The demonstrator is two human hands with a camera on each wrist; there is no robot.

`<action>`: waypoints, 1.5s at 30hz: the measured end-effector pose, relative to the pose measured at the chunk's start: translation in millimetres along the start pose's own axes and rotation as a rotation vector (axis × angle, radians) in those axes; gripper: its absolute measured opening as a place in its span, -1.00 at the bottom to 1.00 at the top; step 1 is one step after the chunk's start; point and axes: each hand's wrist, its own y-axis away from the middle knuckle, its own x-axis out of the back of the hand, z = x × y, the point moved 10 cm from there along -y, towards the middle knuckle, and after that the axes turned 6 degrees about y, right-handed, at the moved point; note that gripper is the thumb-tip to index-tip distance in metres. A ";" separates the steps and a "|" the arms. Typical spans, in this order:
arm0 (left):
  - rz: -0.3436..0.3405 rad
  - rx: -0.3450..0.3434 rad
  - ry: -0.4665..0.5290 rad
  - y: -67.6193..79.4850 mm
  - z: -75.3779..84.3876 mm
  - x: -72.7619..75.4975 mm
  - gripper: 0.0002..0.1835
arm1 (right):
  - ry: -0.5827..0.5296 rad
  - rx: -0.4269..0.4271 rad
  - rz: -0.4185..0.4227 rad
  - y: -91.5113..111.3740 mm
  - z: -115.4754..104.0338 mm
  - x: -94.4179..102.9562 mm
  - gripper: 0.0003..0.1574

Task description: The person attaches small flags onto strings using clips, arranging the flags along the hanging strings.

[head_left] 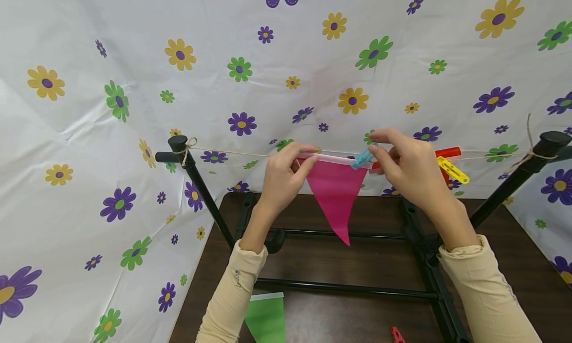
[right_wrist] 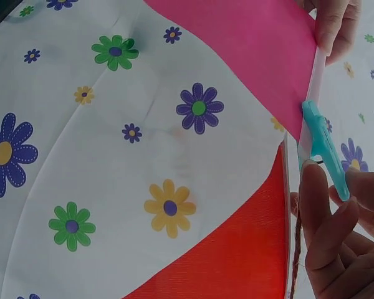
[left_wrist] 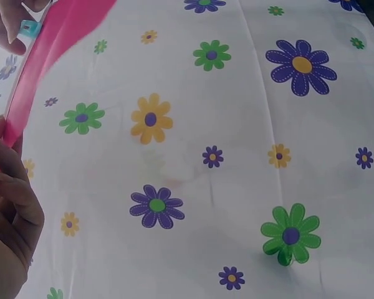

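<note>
Above the desk, the left hand pinches a pink pennant by its top edge; the right hand grips a blue clothespin near the pennant's right corner.

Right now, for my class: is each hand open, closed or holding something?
Left hand: closed, holding the pink pennant by its top edge.
Right hand: closed, pinching the blue clothespin.

The pink triangular pennant was point-down at the string, its pale top band sloping, its tip bent; the light-blue clothespin sat tilted, nose over the band near its right end.
</note>
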 end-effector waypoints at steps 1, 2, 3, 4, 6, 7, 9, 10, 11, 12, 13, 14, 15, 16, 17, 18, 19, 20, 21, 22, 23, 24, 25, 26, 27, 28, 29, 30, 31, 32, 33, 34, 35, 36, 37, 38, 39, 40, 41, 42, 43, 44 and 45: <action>0.001 0.003 -0.001 0.2 -0.1 0.1 -0.84 | -0.001 0.002 0.001 0.1 -0.4 0.0 -0.66; 0.002 0.007 -0.001 0.3 -0.3 0.1 -0.84 | -0.002 0.004 0.002 0.3 -0.8 0.1 -0.66; 0.002 0.011 -0.002 0.5 -0.7 0.1 -0.83 | -0.003 0.005 0.005 0.5 -1.2 0.3 -0.66; 0.001 0.016 -0.003 0.7 -1.1 0.0 -0.83 | -0.004 0.004 0.008 0.6 -1.3 0.6 -0.67; -0.001 0.026 -0.002 1.1 -2.1 -0.2 -0.82 | -0.009 -0.003 0.013 1.3 -1.3 1.5 -0.67; -0.001 0.030 -0.002 1.4 -2.4 -0.1 -0.82 | -0.012 -0.006 0.016 1.6 -1.2 2.0 -0.67; -0.002 0.036 0.002 1.8 -2.6 0.0 -0.82 | -0.019 -0.015 0.025 2.3 -0.7 3.1 -0.65; -0.001 0.037 0.006 1.9 -2.6 0.2 -0.81 | -0.022 -0.019 0.029 2.6 -0.3 3.6 -0.64; 0.001 0.036 0.009 2.1 -2.5 0.5 -0.81 | -0.025 -0.021 0.033 2.8 0.0 4.1 -0.64; 0.003 0.034 0.013 2.3 -2.1 0.8 -0.81 | -0.028 -0.023 0.038 2.9 0.5 4.5 -0.63; 0.005 0.032 0.017 2.4 -2.0 1.1 -0.81 | -0.032 -0.028 0.043 3.2 1.2 5.0 -0.63; 0.006 0.029 0.020 2.5 -1.7 1.2 -0.81 | -0.036 -0.034 0.047 3.6 2.0 5.4 -0.63; 0.008 0.024 0.025 2.7 -1.2 1.5 -0.81 | -0.039 -0.040 0.050 4.0 2.8 5.8 -0.63; 0.010 0.020 0.028 2.9 -1.0 1.8 -0.81 | -0.043 -0.046 0.053 4.4 3.6 6.0 -0.63; 0.011 0.016 0.031 3.1 -0.6 1.9 -0.81 | -0.044 -0.052 0.056 4.9 4.3 6.5 -0.63; 0.012 0.013 0.035 3.3 -0.2 2.2 -0.81 | -0.047 -0.058 0.059 5.3 4.9 6.8 -0.63; 0.014 0.009 0.038 3.7 0.1 2.5 -0.81 | -0.049 -0.061 0.062 5.8 5.3 7.2 -0.63; 0.016 0.005 0.043 4.1 0.4 2.8 -0.81 | -0.050 -0.060 0.065 6.1 5.4 7.7 -0.64; 0.018 0.001 0.048 4.6 0.6 3.2 -0.81 | -0.049 -0.057 0.070 6.5 5.3 8.4 -0.64; 0.019 -0.001 0.052 5.1 0.7 3.5 -0.81 | -0.048 -0.051 0.076 6.7 5.1 9.1 -0.65; 0.023 -0.004 0.055 5.7 0.8 4.1 -0.81 | -0.046 -0.042 0.084 7.0 4.6 10.0 -0.65; 0.030 -0.008 0.058 6.3 1.3 5.1 -0.81 | -0.040 -0.033 0.093 7.2 4.2 11.0 -0.66; 0.037 -0.010 0.061 6.9 1.6 6.1 -0.82 | -0.034 -0.024 0.104 7.5 3.8 12.2 -0.67; 0.044 -0.013 0.063 7.5 2.0 7.1 -0.82 | -0.028 -0.015 0.115 7.9 3.2 13.5 -0.67; 0.053 -0.016 0.064 8.1 2.5 8.3 -0.82 | -0.020 -0.005 0.127 8.1 2.5 14.9 -0.68; 0.061 -0.019 0.065 8.7 3.0 9.5 -0.82 | -0.014 0.004 0.138 8.3 1.8 16.0 -0.68; 0.069 -0.022 0.068 9.2 3.7 10.6 -0.83 | -0.008 0.012 0.148 8.5 1.0 17.3 -0.69; 0.076 -0.024 0.073 9.9 4.3 11.6 -0.83 | -0.006 0.017 0.157 8.6 0.3 18.4 -0.69; 0.081 -0.025 0.080 10.7 4.5 12.3 -0.83 | -0.010 0.021 0.165 8.6 -0.3 19.4 -0.69; 0.086 -0.027 0.088 11.6 4.9 13.2 -0.84 | -0.013 0.027 0.172 8.5 -1.1 20.2 -0.70; 0.092 -0.028 0.097 12.5 5.3 14.1 -0.84 | -0.017 0.030 0.176 8.5 -1.8 20.7 -0.70; 0.100 -0.026 0.105 13.4 5.6 15.2 -0.84 | -0.022 0.031 0.179 8.5 -2.3 21.1 -0.71; 0.111 -0.024 0.114 14.3 5.7 16.6 -0.84 | -0.025 0.033 0.184 8.5 -2.7 21.6 -0.71; 0.123 -0.022 0.118 15.3 6.3 18.2 -0.84 | -0.028 0.033 0.188 8.6 -3.1 22.1 -0.72; 0.135 -0.019 0.123 16.0 7.0 19.9 -0.84 | -0.030 0.033 0.194 8.9 -3.3 22.6 -0.72; 0.147 -0.016 0.127 16.5 7.3 21.6 -0.85 | -0.031 0.032 0.201 9.4 -3.4 23.2 -0.73; 0.158 -0.011 0.128 16.9 7.5 23.1 -0.85 | -0.029 0.034 0.205 9.7 -3.6 23.6 -0.74; 0.168 -0.007 0.129 17.1 7.6 24.4 -0.85 | -0.030 0.035 0.212 10.2 -3.4 24.3 -0.75; 0.174 -0.002 0.130 17.3 7.8 25.4 -0.84 | -0.030 0.036 0.217 10.7 -3.0 24.8 -0.76; 0.178 0.002 0.129 17.5 7.9 26.1 -0.84 | -0.028 0.037 0.219 11.1 -2.7 25.4 -0.77; 0.182 0.007 0.134 17.6 7.6 26.9 -0.84 | -0.031 0.038 0.224 11.5 -2.4 26.0 -0.79; 0.186 0.011 0.131 17.9 7.1 27.6 -0.84 | -0.033 0.039 0.229 12.1 -2.0 26.5 -0.80; 0.191 0.015 0.129 18.6 6.9 28.5 -0.84 | -0.035 0.040 0.229 12.6 -1.7 26.8 -0.82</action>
